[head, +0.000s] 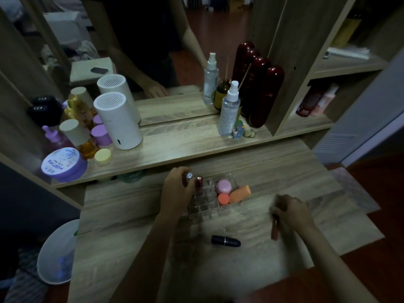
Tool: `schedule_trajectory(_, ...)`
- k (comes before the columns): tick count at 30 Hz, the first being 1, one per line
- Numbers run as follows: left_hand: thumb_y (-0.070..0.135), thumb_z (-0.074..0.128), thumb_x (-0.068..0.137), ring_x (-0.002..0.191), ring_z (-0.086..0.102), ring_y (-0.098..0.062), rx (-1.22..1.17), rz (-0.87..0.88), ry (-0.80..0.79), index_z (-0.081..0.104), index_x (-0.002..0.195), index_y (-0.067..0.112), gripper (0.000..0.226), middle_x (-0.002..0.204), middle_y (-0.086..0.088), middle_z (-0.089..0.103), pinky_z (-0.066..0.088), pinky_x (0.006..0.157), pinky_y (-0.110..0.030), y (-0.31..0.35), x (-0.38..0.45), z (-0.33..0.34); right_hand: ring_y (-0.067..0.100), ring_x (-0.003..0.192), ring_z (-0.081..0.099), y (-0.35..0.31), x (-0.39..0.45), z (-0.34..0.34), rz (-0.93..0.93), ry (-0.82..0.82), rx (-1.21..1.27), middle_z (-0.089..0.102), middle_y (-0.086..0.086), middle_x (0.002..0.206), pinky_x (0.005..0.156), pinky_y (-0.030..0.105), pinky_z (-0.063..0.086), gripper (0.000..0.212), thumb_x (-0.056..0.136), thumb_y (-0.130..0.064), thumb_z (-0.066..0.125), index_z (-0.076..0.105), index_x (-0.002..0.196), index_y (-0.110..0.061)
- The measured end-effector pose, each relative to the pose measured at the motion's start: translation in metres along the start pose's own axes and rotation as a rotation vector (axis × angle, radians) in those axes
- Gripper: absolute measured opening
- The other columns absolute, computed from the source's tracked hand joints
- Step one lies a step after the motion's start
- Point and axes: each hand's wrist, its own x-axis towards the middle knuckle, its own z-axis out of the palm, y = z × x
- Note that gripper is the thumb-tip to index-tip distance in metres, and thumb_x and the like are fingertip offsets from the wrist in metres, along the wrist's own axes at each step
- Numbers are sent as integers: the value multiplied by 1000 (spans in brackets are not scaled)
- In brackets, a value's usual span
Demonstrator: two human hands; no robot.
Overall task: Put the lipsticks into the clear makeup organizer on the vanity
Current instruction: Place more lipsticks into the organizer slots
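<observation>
A dark lipstick (225,241) lies nearest on the vanity (131,226). The right hand (293,212) is closed around a red tube (274,229). Farther left, the left hand (177,189) grips a silver-topped lipstick (188,176) at the clear organizer (209,203), beside 1 upright red lipstick (198,182). The far purple jar (63,164) reads "MOIST HYA".

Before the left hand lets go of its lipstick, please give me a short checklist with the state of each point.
1. Left hand holds silver-capped lipstick over organizer: ok.
2. Lipstick seated in a slot: cannot tell.
3. Red lipstick stands upright in its slot: ok.
4. Front slots free: ok.
5. Right hand grips reddish tube: ok.
6. Black lipstick put away: not ok, lies on vanity.
</observation>
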Motion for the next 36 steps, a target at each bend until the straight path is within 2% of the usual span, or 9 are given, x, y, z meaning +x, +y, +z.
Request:
schedule_trajectory(2,11,61,82,84,54,-12,11,-4,-2,61,104,9,22,99,-11,63,44,75,-25,0,-1,0,36,94,63,2,-2,6,-6,9,-1,68,23,99,78,38,48,37,76,-21,73,60,106,-4)
schedule_trajectory(10,13,63,80,90,50,-10,31,-16,-25,57,111,9,32,106,-11,61,36,75,-22,5,-2,-8,38,89,63,5,-2,3,21,41,68,68,26,91,73,37,46,34,71,-9,74,56,98,0)
schedule_trajectory(13,13,63,80,94,47,-8,10,-21,-48,53,118,9,40,113,-12,59,37,78,-22,5,-7,-13,42,85,64,0,-6,-14,-13,162,145,67,31,86,71,40,47,25,75,-3,69,59,98,1)
schedule_trajectory(16,12,65,79,98,47,-9,-16,-65,-41,50,122,9,46,118,-13,56,39,81,-21,5,-17,-18,46,84,64,-17,-9,-42,-55,304,257,66,33,94,72,44,49,26,86,-6,56,61,112,-3)
schedule_trajectory(19,12,65,79,100,48,-12,-26,-96,-22,50,122,7,46,121,-14,54,40,81,-21,-1,-32,-25,40,79,62,-45,-15,-69,-159,222,353,64,24,97,65,40,49,31,90,-13,53,57,121,-12)
schedule_trajectory(23,12,62,82,105,52,-23,20,-129,1,49,123,5,44,122,-17,52,42,85,-29,-18,-54,-40,14,60,51,-91,-18,-79,-266,2,381,58,5,79,52,25,38,19,82,-6,64,60,101,-6)
schedule_trajectory(29,18,61,84,107,53,-26,3,-281,46,50,122,5,41,122,-18,54,41,85,-31,-39,-76,-56,15,83,55,-152,-11,-46,-367,-201,119,61,4,86,72,25,38,20,74,0,70,68,94,-2)
schedule_trajectory(33,17,57,87,110,56,-29,-63,-431,-18,52,122,7,37,122,-18,60,39,86,-29,-42,-86,-49,26,85,65,-171,-4,-21,-437,-125,61,74,14,87,73,28,44,7,75,0,66,72,78,-1)
schedule_trajectory(36,14,52,89,114,56,-28,-127,-456,-69,49,126,6,38,126,-18,59,41,93,-31,-43,-93,-40,29,81,67,-179,-1,-10,-438,-55,49,74,17,81,68,26,41,8,75,0,64,70,71,-2)
